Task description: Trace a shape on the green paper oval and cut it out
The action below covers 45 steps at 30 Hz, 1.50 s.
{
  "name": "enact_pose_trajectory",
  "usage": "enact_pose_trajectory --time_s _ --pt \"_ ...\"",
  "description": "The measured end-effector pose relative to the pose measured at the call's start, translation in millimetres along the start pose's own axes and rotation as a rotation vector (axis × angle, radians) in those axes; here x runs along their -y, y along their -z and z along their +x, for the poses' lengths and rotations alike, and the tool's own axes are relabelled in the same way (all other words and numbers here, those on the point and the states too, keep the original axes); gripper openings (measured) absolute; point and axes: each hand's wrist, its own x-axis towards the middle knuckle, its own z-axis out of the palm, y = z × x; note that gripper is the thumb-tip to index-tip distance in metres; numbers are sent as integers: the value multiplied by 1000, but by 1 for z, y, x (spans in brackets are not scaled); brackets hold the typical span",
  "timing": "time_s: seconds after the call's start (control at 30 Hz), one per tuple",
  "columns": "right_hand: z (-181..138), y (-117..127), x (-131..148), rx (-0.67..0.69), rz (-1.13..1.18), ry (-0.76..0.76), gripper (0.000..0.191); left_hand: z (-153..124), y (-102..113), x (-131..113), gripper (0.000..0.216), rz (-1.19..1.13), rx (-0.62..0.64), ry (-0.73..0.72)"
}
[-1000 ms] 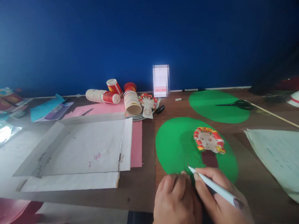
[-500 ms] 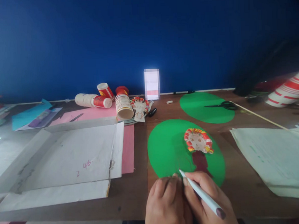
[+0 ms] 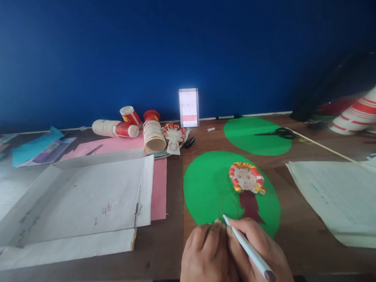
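My right hand point(image 3: 262, 239) grips a white marker pen point(image 3: 247, 244) with a dark end cap, its tip down on a green paper oval point(image 3: 202, 177). Thin dark outlines show on the green around the tip. Beside it, my left hand point(image 3: 202, 254) is closed, fingers curled at the oval's near edge; what lies under them is hidden. On the oval's right part sits a cut paper-cup piece point(image 3: 246, 178) with a drawn face and a curled red and yellow rim. A maroon body shape point(image 3: 250, 207) is coloured below it.
Scissors point(image 3: 278, 133) lie on a second green oval point(image 3: 237, 132), near a thin stick point(image 3: 322, 145). A cardboard tray point(image 3: 84, 191) stands left, white papers point(image 3: 340, 201) right. Stacked paper cups point(image 3: 153, 134), another face cutout point(image 3: 173, 137) and a black cap point(image 3: 189, 142) are behind.
The view has shifted slightly, moving everything a little to the left. The pen tip stays on the green oval, and the outline near it shows more plainly. Both hands keep their hold.
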Motion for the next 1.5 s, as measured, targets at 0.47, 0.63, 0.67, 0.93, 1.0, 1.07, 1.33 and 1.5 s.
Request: enact_pose_trajectory --time_s 0.47,0.63,0.67,0.93,1.0,1.07,1.33,1.5 --pt "-1 0 -3 3 3 2 6 -8 -5 1 31 2 22 21" --pt "-2 -1 -4 15 9 -7 7 -3 0 1 30 11 54 -8" --pt "-2 -1 -4 7 7 -9 7 -3 0 1 31 10 52 -4" --pt "-1 1 -5 14 6 1 8 1 3 0 29 16 65 -9" --pt "0 1 -5 7 10 -1 9 2 3 0 28 18 66 0" --pt "1 0 -5 -1 16 -3 11 1 3 -1 28 17 71 6" --pt "-1 -2 -8 -12 31 4 13 0 2 -1 27 25 65 9" --pt "1 0 -6 -29 27 18 12 1 3 -1 28 27 66 1"
